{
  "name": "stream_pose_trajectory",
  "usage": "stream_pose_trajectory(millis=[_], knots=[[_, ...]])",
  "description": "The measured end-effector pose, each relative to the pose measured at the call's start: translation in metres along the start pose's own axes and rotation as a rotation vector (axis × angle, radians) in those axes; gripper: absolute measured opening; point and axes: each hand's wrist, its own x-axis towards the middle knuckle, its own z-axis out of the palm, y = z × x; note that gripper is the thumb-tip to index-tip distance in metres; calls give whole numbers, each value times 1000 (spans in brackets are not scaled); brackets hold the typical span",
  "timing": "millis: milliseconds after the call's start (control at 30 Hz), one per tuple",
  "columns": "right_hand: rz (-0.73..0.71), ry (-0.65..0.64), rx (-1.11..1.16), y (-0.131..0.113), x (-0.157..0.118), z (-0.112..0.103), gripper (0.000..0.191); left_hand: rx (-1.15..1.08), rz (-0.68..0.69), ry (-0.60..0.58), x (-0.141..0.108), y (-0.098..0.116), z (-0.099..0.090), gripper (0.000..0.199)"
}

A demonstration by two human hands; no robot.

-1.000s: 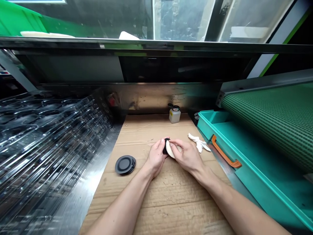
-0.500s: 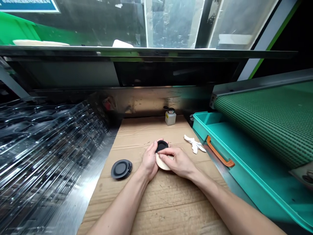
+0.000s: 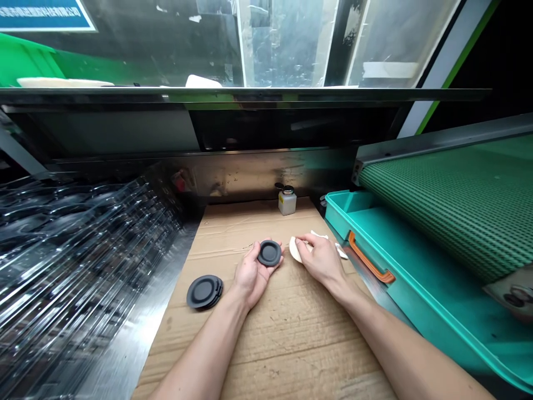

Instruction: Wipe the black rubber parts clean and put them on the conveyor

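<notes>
My left hand [image 3: 252, 276] is turned palm up, holding a small black round disc [image 3: 269, 253] with a raised rim on its fingers, the thumb at its left edge. To the right of it, my right hand [image 3: 322, 260] pinches a thin cream-coloured round pad [image 3: 295, 250], partly hidden by the fingers. Behind that hand lies a crumpled white cloth [image 3: 341, 251], mostly covered. Left of my left forearm, a short stack of similar black discs [image 3: 204, 292] rests on the cardboard sheet [image 3: 266, 344].
A small whitish bottle [image 3: 287, 202] with its cap flipped open stands at the cardboard's far end. On the right are a teal tray [image 3: 400, 261] with an orange handle [image 3: 370, 264] and a green conveyor belt [image 3: 458, 183]. Stacked clear plastic trays [image 3: 75, 266] fill the left side.
My right hand has moved right with the cream pad, away from the black disc. My left hand has opened out a little, and the disc now lies fully visible on its fingers.
</notes>
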Motion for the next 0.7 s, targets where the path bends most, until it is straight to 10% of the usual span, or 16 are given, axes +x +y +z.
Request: stream_pose_trajectory(millis=[467, 700], knots=[[-9, -71, -22, 13, -2, 17, 30, -81, -97, -82, -15, 13, 0, 40], [24, -84, -45, 11, -1, 18, 30, 610, 367, -74, -26, -9, 13, 76]])
